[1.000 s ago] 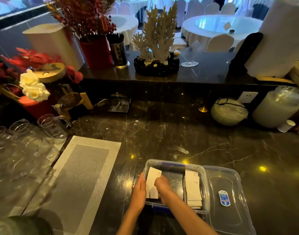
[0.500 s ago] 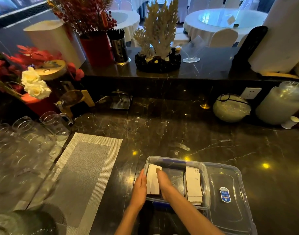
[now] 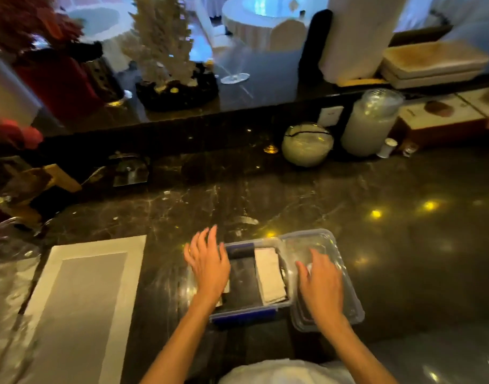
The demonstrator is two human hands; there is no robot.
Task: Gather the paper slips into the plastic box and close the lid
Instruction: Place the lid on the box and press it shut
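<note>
A clear plastic box with a blue-trimmed rim stands open on the dark marble counter near me. A stack of white paper slips lies along its right side, and another slip peeks out under my left hand. My left hand hovers over the box's left edge, fingers spread, holding nothing. The clear lid lies flat just right of the box. My right hand rests on the lid with fingers spread. The frame is blurred.
A grey placemat lies to the left, with glassware beyond it. A round white pot and a frosted jar stand at the back. Flowers and ornaments line the raised ledge.
Both hands have let go of the slip that they held in the box's left side. My right hand has moved right onto the lid; my left hand has opened over the box edge. The camera has swung.
</note>
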